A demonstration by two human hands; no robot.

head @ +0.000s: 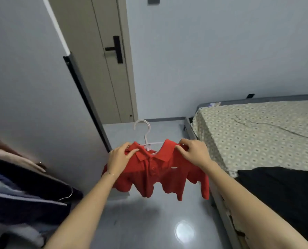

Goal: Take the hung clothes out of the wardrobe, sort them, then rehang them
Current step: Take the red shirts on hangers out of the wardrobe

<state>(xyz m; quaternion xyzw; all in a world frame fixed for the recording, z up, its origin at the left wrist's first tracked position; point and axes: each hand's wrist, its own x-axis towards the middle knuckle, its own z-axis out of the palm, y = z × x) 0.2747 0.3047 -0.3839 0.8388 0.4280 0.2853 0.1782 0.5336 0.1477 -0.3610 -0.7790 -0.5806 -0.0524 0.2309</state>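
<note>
Red polo shirt (pixel 155 177) on white hanger (pixel 146 133), frame ctr, held mid-air over the floor. L hand (pixel 118 159) pinches the shoulder by the collar, R hand (pixel 192 151) has fingers curled over the other shoulder. Prob seating the shirt for rehang. Tip: even up both shoulders, keep collar centred under the hook, check it sits level. Hung clothes (pixel 24 191) at 8 o'clock, bed (pixel 257 126) at 3, black garment (pixel 284 194) on it at 4.

red knit cloth shirt (pixel 156 175), white plastic hanger (pixel 146 133), glossy floor (pixel 149 221)
</note>
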